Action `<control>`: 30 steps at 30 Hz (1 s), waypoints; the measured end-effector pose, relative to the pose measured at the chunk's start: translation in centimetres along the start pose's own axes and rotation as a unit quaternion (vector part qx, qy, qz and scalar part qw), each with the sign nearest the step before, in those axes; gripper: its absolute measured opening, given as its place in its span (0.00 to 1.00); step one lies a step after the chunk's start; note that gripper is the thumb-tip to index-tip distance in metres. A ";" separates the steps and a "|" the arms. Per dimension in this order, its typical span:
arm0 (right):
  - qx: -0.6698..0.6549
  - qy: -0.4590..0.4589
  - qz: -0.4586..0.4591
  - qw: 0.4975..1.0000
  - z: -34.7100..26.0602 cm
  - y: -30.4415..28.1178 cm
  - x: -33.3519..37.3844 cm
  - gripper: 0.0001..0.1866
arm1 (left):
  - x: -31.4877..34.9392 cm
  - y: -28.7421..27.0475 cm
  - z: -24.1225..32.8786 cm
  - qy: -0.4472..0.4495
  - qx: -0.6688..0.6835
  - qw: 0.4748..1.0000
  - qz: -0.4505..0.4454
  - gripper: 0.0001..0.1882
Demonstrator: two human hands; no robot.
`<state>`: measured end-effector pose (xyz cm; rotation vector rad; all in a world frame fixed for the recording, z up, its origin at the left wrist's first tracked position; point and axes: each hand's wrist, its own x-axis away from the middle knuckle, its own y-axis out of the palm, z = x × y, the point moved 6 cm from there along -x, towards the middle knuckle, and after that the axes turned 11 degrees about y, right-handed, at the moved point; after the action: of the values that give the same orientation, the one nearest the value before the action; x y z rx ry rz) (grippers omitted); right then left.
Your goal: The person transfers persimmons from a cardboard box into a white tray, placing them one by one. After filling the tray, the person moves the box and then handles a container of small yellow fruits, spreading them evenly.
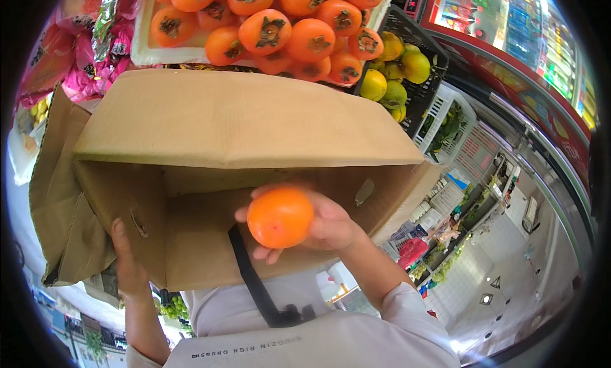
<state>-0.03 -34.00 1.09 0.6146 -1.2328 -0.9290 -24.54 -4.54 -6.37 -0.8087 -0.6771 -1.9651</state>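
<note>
We see our right hand [328, 225] cupped around a smooth, round, glossy orange persimmon [280, 217], fingers curled behind it and the thumb below, so the fruit sits grasped at the mouth of a large brown corrugated cardboard box [242, 123]. The box lies tipped on its side, its open end facing us and its matte flaps spread. Our left hand [127, 263] clasps the box's lower left edge, thumb pressed on the cardboard wall just beside a small torn notch. Above the box, a white foam tray [147, 53] carries a heap of similar orange persimmons [286, 24] with dry brownish calyxes. To its right, a black plastic crate [425, 82] holds yellow-green citrus fruits [394, 69]. At upper left lie crinkled pink foil packets [83, 56].
</note>
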 end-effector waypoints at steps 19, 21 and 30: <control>0.561 -0.123 0.270 0.773 -4.3 4.8 1.8 0.48 | -0.4 -1.7 -0.3 0.042 -0.092 0.993 -0.059 0.29; 0.538 -0.141 0.205 0.806 -5.0 5.5 2.8 0.47 | -0.7 -1.1 -0.4 0.042 -0.117 0.991 -0.053 0.29; 0.814 -0.354 0.377 0.265 -20.4 9.3 8.6 0.47 | -0.1 3.1 0.0 -0.029 -0.017 0.998 -0.045 0.33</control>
<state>22.52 -38.31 8.06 0.8898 -2.7280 1.6395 -21.79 -5.95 -6.00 -0.8716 -0.7262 -2.0457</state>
